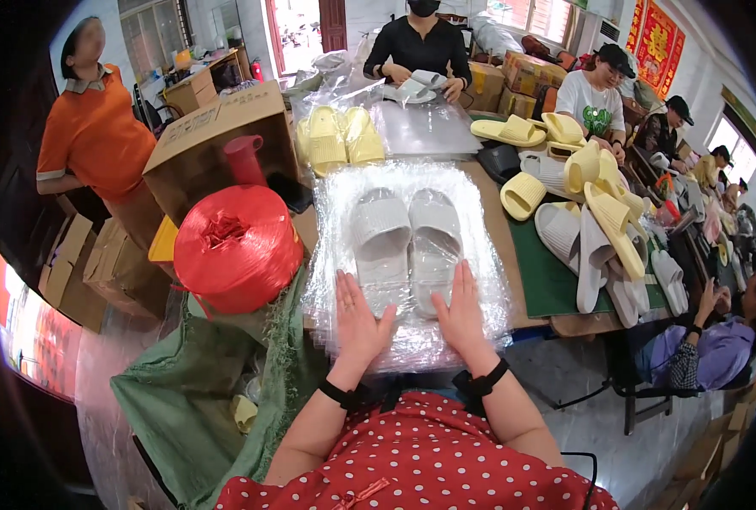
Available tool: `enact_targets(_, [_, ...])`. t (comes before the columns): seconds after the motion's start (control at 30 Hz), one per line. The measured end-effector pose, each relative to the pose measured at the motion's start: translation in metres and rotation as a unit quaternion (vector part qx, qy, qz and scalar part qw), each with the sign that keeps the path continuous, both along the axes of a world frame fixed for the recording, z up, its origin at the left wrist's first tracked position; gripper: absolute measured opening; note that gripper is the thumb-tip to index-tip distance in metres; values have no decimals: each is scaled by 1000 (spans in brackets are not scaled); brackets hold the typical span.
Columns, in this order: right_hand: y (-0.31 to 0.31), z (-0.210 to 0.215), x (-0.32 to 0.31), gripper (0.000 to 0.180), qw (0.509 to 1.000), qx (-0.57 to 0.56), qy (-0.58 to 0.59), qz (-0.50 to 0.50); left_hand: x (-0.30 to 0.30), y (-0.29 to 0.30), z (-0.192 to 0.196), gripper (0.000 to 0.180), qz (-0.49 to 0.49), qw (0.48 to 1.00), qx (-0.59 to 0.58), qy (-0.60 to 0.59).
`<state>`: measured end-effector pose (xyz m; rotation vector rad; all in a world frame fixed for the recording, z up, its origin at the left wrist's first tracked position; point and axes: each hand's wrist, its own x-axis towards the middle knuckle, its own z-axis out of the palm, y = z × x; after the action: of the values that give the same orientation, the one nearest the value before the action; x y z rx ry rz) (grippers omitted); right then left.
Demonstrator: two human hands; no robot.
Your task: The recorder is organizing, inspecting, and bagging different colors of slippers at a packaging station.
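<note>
A pair of grey slide slippers (381, 234) lies side by side under clear plastic, on top of a stack of clear plastic bags (327, 255) at the table's near edge. My left hand (361, 321) rests flat on the plastic by the near end of the left slipper, fingers stretched out. On the other side my right hand (463, 316) lies the same way, its fingers along the edge of the right slipper. Both palms face down, and neither hand grips anything.
A big red roll of plastic twine (238, 246), a red mug (246, 161) and a cardboard box (216, 127) stand at left. Bagged yellow slippers (327, 140) lie beyond the stack. Loose yellow and grey slippers (612, 212) pile up at right. A green sack (191, 399) hangs below.
</note>
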<state>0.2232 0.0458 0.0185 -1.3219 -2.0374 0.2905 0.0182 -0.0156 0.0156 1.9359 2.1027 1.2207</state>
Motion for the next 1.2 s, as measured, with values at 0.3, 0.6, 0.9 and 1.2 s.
enact_targets(0.3, [0, -1, -2, 77, 1000, -11, -5, -5, -13, 9, 6, 86, -8, 992, -71, -100])
enact_targets(0.6, [1, -6, 8, 77, 1000, 4, 0, -5, 1, -7, 50, 67, -95, 989, 52, -100])
enact_targets(0.9, [-34, 53, 6, 87, 995, 97, -3, -2, -2, -33, 67, 68, -168, 720, -3, -673])
enact_targets(1.2, [-61, 80, 3, 97, 909, 13, 409, 83, -21, -62, 77, 66, -288, 599, -22, -747])
